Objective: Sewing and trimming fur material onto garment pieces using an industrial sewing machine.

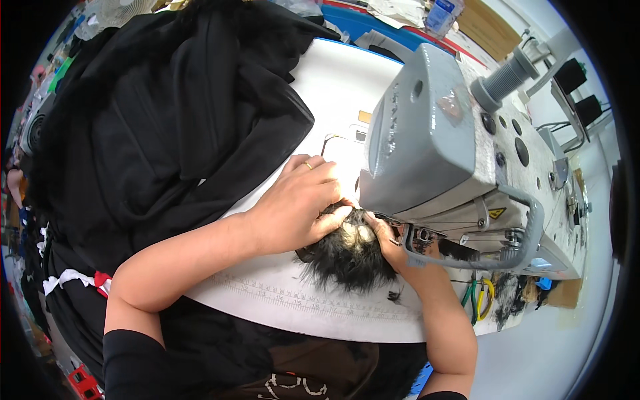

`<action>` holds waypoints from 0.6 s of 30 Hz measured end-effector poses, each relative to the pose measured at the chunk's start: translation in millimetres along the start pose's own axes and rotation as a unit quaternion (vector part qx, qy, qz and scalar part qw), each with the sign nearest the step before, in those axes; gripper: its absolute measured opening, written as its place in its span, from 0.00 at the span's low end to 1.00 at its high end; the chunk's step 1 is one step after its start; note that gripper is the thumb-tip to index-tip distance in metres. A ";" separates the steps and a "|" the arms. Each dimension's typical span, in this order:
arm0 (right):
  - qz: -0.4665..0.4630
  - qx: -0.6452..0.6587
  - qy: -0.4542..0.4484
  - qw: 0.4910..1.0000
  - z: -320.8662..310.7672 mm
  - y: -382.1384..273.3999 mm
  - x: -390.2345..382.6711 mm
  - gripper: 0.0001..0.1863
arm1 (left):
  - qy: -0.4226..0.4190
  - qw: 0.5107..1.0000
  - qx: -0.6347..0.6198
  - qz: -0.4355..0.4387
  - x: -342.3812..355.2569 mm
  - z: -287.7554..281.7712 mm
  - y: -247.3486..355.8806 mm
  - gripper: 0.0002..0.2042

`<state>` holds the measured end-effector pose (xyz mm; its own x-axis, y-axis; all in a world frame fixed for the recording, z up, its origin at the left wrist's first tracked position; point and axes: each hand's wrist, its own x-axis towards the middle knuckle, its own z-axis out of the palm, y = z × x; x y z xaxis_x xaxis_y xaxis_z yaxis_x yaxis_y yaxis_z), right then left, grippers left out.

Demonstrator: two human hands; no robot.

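Note:
A small piece of black fur with a pale patch lies on the white sewing table, just left of the needle area of a grey sewing machine. My left hand, with a ring on one finger, comes from the left and pinches the upper edge of the fur between thumb and fingers. On the other side my right hand grips the fur's right edge close to the machine. Part of that hand is hidden behind the machine's head and grey guard bar. The needle itself does not show clearly.
A big heap of black fabric covers the left of the table. Thread snips with yellow handles and green-handled ones lie right of my right forearm. A ruler scale runs along the table's front; fur scraps lie nearby.

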<state>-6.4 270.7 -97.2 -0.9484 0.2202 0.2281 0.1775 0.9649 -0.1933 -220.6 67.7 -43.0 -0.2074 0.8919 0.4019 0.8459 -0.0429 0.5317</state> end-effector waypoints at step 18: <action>0.062 0.129 -0.001 0.990 -19.9 -14.1 5.3 0.16 | -0.024 0.999 0.021 -0.043 4.7 -1.8 1.4 0.10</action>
<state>-8.7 261.0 -74.3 -0.9242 0.3344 0.1846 0.2208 0.8620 -0.4563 -221.3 71.1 -39.1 -0.2570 0.9120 0.3197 0.8460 0.0524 0.5306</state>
